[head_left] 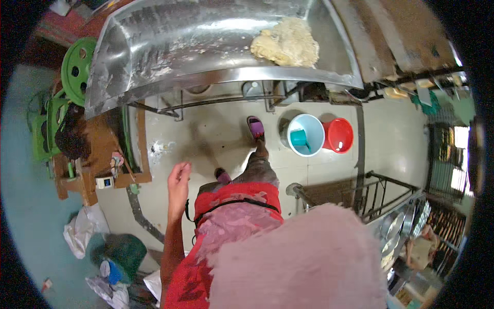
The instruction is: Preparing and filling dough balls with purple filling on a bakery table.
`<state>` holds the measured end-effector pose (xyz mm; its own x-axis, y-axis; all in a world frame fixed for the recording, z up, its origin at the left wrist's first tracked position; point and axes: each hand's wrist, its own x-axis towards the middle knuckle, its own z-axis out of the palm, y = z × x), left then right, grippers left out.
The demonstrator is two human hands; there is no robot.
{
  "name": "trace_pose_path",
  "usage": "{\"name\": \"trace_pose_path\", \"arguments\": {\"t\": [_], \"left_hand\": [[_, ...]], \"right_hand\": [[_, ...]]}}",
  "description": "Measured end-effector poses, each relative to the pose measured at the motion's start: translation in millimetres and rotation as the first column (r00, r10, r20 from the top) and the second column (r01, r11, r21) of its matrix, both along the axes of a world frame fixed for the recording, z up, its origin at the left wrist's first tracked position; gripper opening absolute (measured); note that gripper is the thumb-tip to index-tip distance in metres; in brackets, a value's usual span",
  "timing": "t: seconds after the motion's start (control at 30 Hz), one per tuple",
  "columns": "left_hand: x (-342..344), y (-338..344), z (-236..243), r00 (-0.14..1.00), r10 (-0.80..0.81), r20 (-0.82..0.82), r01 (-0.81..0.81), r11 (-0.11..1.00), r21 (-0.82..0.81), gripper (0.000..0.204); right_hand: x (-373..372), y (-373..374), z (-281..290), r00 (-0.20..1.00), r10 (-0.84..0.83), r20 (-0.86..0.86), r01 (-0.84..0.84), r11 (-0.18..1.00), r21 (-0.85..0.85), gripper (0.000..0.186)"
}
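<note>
Dough (pixel 289 44) sits in the metal trough's (pixel 216 78) right end; a teal jug (pixel 298 138) lies in the pale bucket (pixel 315 126) beside a red bucket (pixel 342 136). The left hand (pixel 178 177) hangs loosely open; the right hand's grip I can't tell.

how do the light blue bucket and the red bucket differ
The light blue bucket is pale, while the red bucket is strongly coloured. A teal scoop sits in the light blue bucket; none shows in the red bucket. Both are round, open-topped and stand on the floor.
</note>
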<state>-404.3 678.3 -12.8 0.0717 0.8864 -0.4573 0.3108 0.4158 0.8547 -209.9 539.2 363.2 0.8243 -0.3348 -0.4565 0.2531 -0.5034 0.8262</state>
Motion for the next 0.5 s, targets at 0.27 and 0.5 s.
{"name": "trace_pose_path", "arguments": {"t": [0.27, 0.5], "left_hand": [[99.0, 59.2, -36.9, 0.968, 0.243, -0.067, -0.249, 0.963, -0.098, 0.029], [188.3, 68.6, -47.0, 0.926, 0.376, -0.030, -0.377, 0.921, -0.098, 0.027]], "right_hand": [[119.9, 144.3, -35.5, 0.977, 0.185, 0.102, -0.161, 0.965, -0.208, 0.033], [200.0, 227.2, -59.0, 0.843, 0.467, 0.266, -0.347, 0.850, -0.396, 0.032]]}}
